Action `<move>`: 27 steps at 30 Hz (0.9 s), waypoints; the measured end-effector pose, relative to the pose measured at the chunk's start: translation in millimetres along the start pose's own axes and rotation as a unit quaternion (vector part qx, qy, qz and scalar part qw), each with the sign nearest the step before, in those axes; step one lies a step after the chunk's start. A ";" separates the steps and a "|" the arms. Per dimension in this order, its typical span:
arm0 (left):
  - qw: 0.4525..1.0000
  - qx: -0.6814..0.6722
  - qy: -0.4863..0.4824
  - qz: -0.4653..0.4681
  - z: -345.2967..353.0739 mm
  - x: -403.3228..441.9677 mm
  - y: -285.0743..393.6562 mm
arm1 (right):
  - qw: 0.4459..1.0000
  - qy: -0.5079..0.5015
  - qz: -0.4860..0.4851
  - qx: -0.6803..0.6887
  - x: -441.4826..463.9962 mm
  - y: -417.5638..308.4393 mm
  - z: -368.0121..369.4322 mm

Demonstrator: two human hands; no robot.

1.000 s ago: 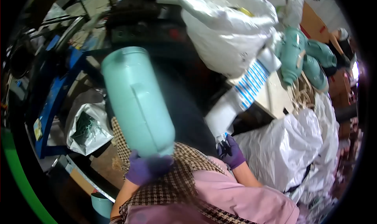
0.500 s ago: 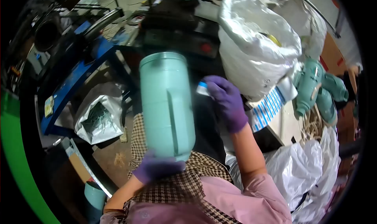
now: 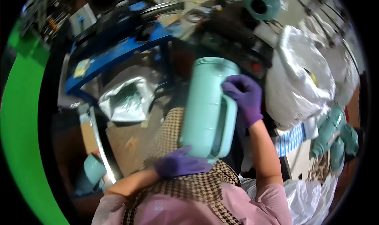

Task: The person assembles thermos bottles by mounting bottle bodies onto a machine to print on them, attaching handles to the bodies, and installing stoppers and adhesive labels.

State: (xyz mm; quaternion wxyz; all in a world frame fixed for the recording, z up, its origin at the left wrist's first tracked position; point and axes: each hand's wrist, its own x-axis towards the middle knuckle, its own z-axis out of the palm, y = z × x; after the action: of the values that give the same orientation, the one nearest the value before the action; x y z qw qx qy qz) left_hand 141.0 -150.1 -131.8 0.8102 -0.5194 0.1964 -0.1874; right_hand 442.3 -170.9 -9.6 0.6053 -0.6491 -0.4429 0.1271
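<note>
A mint-green plastic jug (image 3: 207, 102) with a threaded rim and a side handle stands nearly upright in front of my body, its handle turned to the right. My left hand (image 3: 181, 164), in a purple glove, lies against its base and supports it. My right hand (image 3: 244, 96), gloved the same way, has its fingers curled against the jug's upper right side, just above the handle. Whatever is in those fingertips is hidden. On the right, a sheet of blue-and-white striped labels (image 3: 290, 141) lies below a large white sack.
The large white sack (image 3: 296, 79) stands at the right, with several green plastic bodies (image 3: 331, 126) beyond it. A blue metal frame (image 3: 118, 53) and a white bag of green scraps (image 3: 130, 100) are on the left. Another green vessel (image 3: 262, 4) sits at the far side.
My right hand, which held a small blue-and-white label beside the jug, is now against the jug's side. The jug has turned, bringing its handle to the right. The view has shifted left.
</note>
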 end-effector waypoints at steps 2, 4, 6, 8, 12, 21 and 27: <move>0.960 -0.273 0.025 -0.067 0.8 -6.5 -12.6 | 0.982 0.005 -0.121 -0.148 13.3 0.9 -8.4; 0.868 -0.470 -0.060 -0.146 -7.6 -22.9 -46.3 | 0.994 0.030 -0.038 -0.096 19.0 15.3 -7.9; 0.547 -0.728 -0.036 -0.411 -8.3 -36.3 -50.9 | 0.998 -0.038 0.010 0.054 23.8 42.1 -4.3; 0.222 -0.778 0.011 -0.588 -19.3 -50.5 -46.6 | 0.994 -0.007 0.001 0.110 27.6 61.3 16.2; -0.161 -0.662 -0.023 -0.731 -29.7 -64.0 -54.6 | 0.989 0.098 -0.060 0.089 40.7 -18.5 100.2; -0.183 -0.428 -0.007 -0.885 -72.0 -150.4 -82.6 | 0.869 -0.209 -0.245 -0.376 230.0 -146.3 313.5; -0.130 -0.326 -0.024 -0.936 -25.3 -168.1 -117.0 | 0.869 -0.165 -0.372 -0.283 191.3 -113.3 328.1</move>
State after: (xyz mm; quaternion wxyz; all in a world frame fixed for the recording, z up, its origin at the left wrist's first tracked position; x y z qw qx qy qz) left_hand -27.0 -129.8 -13.7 0.4453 0.3848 0.4699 0.6579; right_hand 274.6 175.3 86.1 0.3164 -0.5491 -0.7620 -0.1329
